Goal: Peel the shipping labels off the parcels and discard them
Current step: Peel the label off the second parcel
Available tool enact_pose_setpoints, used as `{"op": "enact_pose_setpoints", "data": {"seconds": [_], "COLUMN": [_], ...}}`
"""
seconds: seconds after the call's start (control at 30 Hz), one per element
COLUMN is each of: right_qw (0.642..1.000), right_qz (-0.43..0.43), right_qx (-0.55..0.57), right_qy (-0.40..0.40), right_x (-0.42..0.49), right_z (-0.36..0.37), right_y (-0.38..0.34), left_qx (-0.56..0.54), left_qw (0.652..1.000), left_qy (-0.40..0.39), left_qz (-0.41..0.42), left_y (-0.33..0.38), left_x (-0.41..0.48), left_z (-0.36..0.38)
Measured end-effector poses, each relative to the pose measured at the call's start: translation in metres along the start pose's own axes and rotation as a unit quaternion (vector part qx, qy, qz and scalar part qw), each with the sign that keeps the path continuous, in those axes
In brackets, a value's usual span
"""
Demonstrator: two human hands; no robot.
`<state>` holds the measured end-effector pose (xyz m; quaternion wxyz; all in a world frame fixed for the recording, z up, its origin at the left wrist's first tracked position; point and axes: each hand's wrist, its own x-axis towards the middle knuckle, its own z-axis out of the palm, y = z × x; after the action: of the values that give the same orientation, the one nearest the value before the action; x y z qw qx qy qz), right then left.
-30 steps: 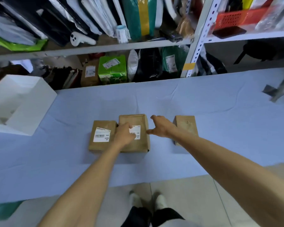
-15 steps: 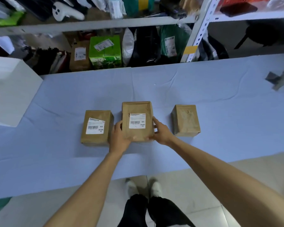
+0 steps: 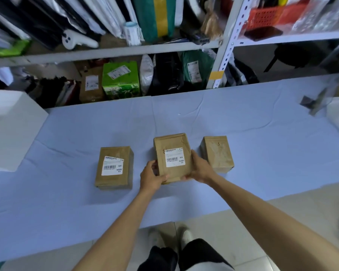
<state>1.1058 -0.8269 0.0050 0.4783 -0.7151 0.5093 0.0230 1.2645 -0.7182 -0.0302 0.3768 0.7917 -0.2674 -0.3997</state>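
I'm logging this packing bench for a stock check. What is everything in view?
middle parcel: one, brown, between the other two, held in both hands
left parcel: one, brown, on the cloth
right parcel: one, brown, on the cloth, no label showing
labels: two, white, on the left and middle parcels
cloth: one, pale blue, over the table
white box: one, table's left end
shelves: white, behind the table, packed with bags and boxes
green box: one, lower shelf
red basket: one, upper shelf, right
shoes: two, white, on the floor
left hand: grips the middle parcel's left side
right hand: grips its right side
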Motion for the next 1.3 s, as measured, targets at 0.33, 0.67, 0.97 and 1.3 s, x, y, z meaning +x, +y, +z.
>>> {"op": "enact_pose_setpoints", "data": {"seconds": [0.33, 0.67, 0.97, 1.3], "right_qw": [0.998, 0.992, 0.995, 0.987], "right_qz": [-0.022, -0.084, -0.097, -0.145], "right_qx": [0.051, 0.062, 0.025, 0.059], "right_qy": [-0.028, -0.069, -0.028, -0.048], "right_x": [0.026, 0.044, 0.044, 0.047], "right_z": [-0.006, -0.012, -0.004, -0.003], "right_y": [0.005, 0.006, 0.002, 0.006], "left_qx": [-0.056, -0.060, -0.072, -0.041], "left_qw": [0.997, 0.998, 0.995, 0.996], "left_qy": [0.053, 0.037, 0.053, 0.039], "left_qz": [-0.019, 0.001, 0.039, 0.064], "left_y": [0.014, 0.011, 0.006, 0.001], "left_x": [0.017, 0.016, 0.017, 0.022], "left_z": [0.005, 0.006, 0.000, -0.005]}}
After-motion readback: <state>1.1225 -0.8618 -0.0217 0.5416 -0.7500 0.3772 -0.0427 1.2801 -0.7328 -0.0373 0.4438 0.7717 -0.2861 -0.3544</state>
